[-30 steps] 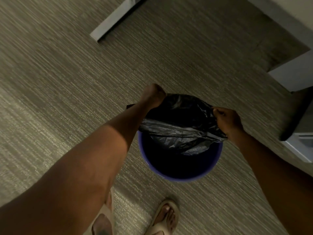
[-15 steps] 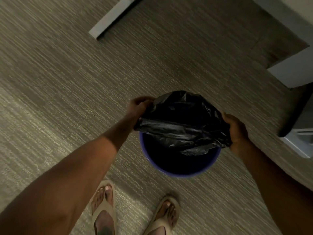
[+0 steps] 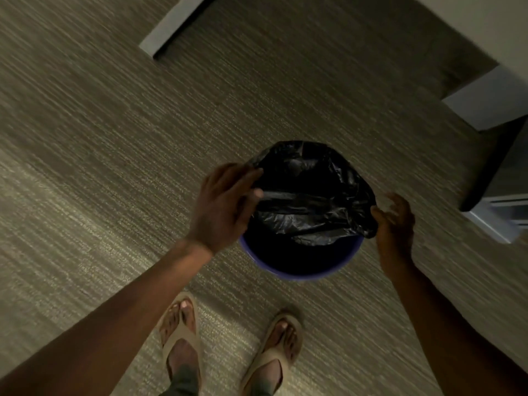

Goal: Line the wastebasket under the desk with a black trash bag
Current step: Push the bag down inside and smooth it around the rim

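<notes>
A blue round wastebasket (image 3: 300, 274) stands on the carpet in front of my feet. A black trash bag (image 3: 311, 192) is draped over its far rim and hangs crumpled across the opening; the near part of the rim is bare. My left hand (image 3: 225, 204) hovers at the bag's left edge with fingers spread, fingertips touching the plastic. My right hand (image 3: 395, 221) is at the bag's right edge, fingers apart and blurred, its thumb against the plastic.
White desk legs and panels stand at the top middle (image 3: 171, 27) and at the right (image 3: 485, 107). A dark upright piece and a white base (image 3: 497, 215) are at the right edge. My sandalled feet (image 3: 183, 332) stand just behind the basket on the carpet.
Both hands lowered the bag over the basket's far rim. Their grips on the bag's edges have loosened, with fingers now spread. The view has shifted so both feet show.
</notes>
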Demonstrator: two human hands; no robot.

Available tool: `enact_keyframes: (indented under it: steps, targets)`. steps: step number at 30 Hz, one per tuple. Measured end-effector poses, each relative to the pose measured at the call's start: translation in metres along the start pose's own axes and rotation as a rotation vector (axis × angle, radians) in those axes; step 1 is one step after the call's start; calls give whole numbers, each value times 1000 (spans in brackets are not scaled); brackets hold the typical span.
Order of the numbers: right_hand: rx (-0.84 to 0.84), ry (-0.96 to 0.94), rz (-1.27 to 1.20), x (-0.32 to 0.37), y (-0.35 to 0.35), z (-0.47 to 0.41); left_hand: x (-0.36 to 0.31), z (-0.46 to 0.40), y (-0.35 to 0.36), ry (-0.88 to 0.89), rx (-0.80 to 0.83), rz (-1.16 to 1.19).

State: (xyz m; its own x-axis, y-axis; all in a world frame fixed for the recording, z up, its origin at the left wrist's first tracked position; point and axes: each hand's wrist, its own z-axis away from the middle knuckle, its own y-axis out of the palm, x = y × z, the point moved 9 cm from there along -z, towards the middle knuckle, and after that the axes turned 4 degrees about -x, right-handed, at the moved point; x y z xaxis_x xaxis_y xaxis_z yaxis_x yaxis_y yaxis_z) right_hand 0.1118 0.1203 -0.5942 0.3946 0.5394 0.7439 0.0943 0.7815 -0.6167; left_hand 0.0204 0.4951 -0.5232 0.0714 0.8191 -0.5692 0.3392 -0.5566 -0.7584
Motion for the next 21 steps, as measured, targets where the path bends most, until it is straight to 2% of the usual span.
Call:
enact_keyframes:
  steps: [2, 3, 6, 10, 16, 19, 21]
  targets:
    - [3, -440, 295, 32, 2, 19, -18, 9, 15, 85, 193, -118]
    - [54, -568, 394, 38, 10, 27, -23, 15, 22, 105, 263, -169]
    - [184, -581, 585, 31, 26, 41, -24, 26, 29, 136, 347, -249]
    - [88, -607, 553, 38, 12, 49, -15, 40, 26, 147, 336, -204]
    - [107, -779, 512, 35, 1, 88, 4, 72, 25, 107, 379, -114]
    - [89, -922, 599, 26, -5, 109, 3, 88, 23, 135, 347, -79]
    - [119, -939, 638, 12, -5, 122, 4, 97, 21, 131, 312, -32]
